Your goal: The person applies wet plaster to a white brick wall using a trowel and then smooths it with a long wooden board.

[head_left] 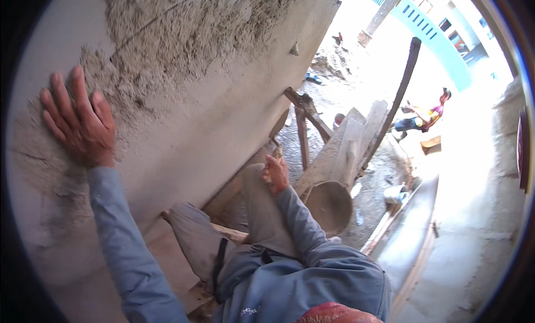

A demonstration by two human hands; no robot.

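Observation:
My left hand (83, 122) lies on the wall (184, 128) with its fingers spread. It rests at the edge of a patch of rough, wet-looking mortar (184, 50) that runs up and to the right. My right hand (276, 174) is low beside my knee, closed around the handle of a trowel (280, 122). The trowel's blade points away from me near the foot of the wall and is partly in shade. A round bucket (330, 207) with greyish contents sits just right of my right forearm, on wooden planks.
Wooden planks (348, 150) and a crossed timber support (306, 114) stand ahead, with a long dark pole (393, 108) rising beside them. Farther right are a pale bucket (395, 194) and a crouching or seated person (429, 118). A rubble heap (334, 58) lies beyond the wall's end.

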